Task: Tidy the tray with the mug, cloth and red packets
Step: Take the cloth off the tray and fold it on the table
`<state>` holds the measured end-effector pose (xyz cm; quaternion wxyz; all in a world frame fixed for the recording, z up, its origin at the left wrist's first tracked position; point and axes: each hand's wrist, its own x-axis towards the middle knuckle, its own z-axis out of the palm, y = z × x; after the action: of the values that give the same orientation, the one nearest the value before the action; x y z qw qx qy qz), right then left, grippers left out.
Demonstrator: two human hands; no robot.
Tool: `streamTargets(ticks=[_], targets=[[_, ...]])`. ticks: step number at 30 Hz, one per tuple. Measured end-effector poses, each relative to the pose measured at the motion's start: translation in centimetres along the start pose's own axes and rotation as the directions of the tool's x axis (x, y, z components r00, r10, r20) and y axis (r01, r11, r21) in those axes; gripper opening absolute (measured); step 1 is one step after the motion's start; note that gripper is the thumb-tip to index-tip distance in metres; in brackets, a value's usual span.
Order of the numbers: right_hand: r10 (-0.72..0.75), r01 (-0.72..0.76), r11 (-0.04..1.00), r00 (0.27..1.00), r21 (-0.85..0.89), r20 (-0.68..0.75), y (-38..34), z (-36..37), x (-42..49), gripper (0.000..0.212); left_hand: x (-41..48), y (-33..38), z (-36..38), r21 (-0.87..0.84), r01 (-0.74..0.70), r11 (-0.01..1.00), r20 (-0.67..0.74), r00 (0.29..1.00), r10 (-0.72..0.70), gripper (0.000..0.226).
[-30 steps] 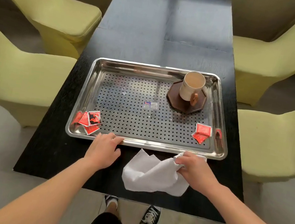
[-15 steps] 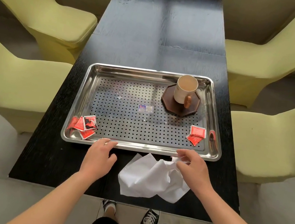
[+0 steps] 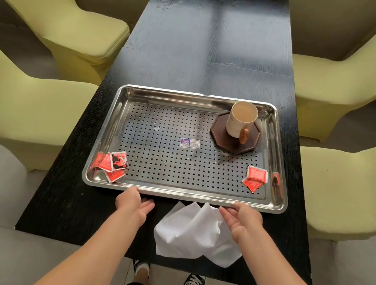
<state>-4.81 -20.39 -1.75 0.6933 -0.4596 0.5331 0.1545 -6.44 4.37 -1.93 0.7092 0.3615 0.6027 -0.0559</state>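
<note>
Stiff, slick steel tray (image 3: 183, 195) at tabletop's (image 3: 210, 46) near edge; probably best gripped by 2 side rims. Mug (image 3: 240, 121) in far right corner (fragile, tippy). Left hand (image 3: 133, 204), right hand (image 3: 242, 220) at near rim, fingers relaxed, empty.

Black table (image 3: 210, 46), yellow-green chairs (image 3: 65, 22)

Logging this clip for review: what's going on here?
A person's open left hand and right hand are at the near rim of the perforated steel tray. The white cloth lies on the black table between them. The cream mug stands on a dark octagonal coaster; red packets lie near both front corners.
</note>
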Motion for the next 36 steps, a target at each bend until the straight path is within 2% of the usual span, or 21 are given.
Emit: streamTargets(ticks=[4,9,15,20,31,36], targets=[[0.020,-0.020,1.000,1.000,-0.007,-0.020,0.0,-0.1,0.5,0.023,0.9,-0.1,0.1,-0.108,0.026,0.994,0.028,0.999,-0.023,0.042],[0.029,-0.033,0.998,0.997,-0.047,-0.072,-0.5,0.0,1.2,0.006,1.6,0.1,0.3,-0.134,0.028,0.991,-0.010,1.000,-0.030,0.042],[0.058,-0.064,0.996,0.995,-0.065,-0.081,-1.1,0.5,1.9,0.009,2.5,0.1,0.9,-0.108,0.006,0.994,-0.047,0.999,-0.011,0.041],[0.054,-0.054,0.998,0.998,-0.016,-0.026,-2.4,2.2,2.9,0.010,3.7,1.8,2.8,-0.085,-0.034,0.996,-0.048,0.998,0.030,0.040],[-0.011,0.011,0.998,1.000,0.069,-0.002,-6.3,7.1,5.7,0.009,6.5,6.6,8.5,-0.105,-0.022,0.994,-0.007,1.000,0.022,0.039],[-0.022,0.022,0.998,1.000,0.052,-0.001,-8.4,9.5,6.6,0.019,7.6,8.7,11.1,-0.098,-0.022,0.995,0.017,1.000,0.023,0.040]])
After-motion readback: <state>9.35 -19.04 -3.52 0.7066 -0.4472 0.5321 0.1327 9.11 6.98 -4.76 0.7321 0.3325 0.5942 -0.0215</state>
